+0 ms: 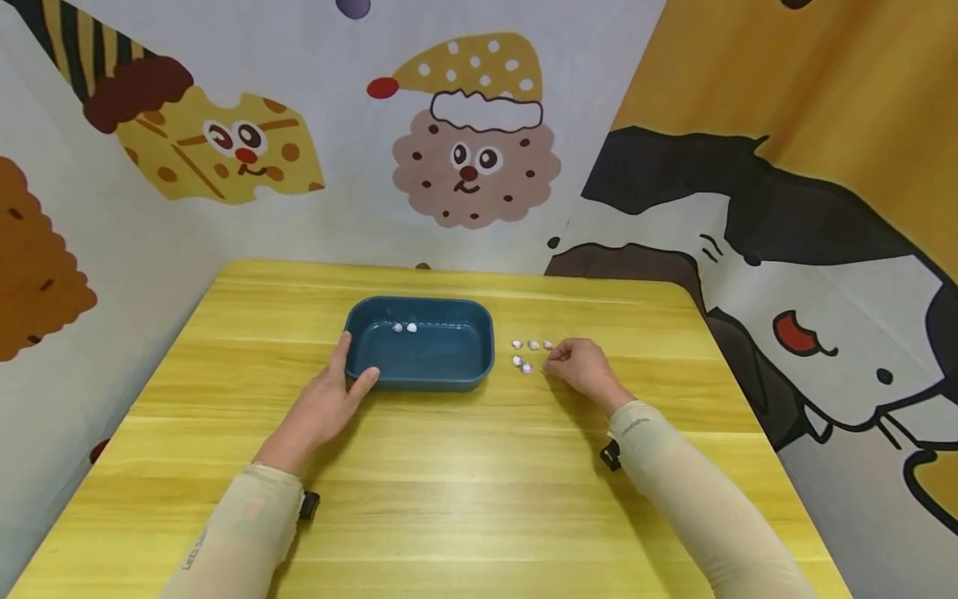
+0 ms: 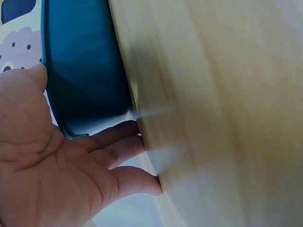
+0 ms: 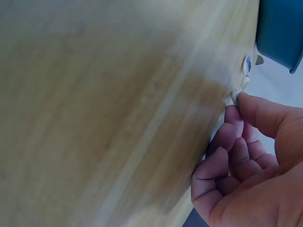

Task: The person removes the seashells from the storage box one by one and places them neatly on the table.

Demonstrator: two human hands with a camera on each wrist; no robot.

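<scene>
While left hand point(image 1: 327, 405) steadies tray point(image 1: 419, 374) — right hand point(image 1: 580, 366) pinch-grip on shell point(image 3: 234, 97).

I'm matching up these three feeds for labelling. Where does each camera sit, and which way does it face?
Head: worn on the head, facing forward and down at the table; both forearms, left hand and right hand show.
Left wrist: looks along the palm at the blue tray; palm, fingers show.
Right wrist: looks past curled fingers pinching a small shell.
Shared: the tray appears in all three.

The tabletop point(image 1: 464, 482) is yellow wood with visible grain and a smooth finish. The blue tray point(image 1: 419, 378) looks like matt plastic.
</scene>
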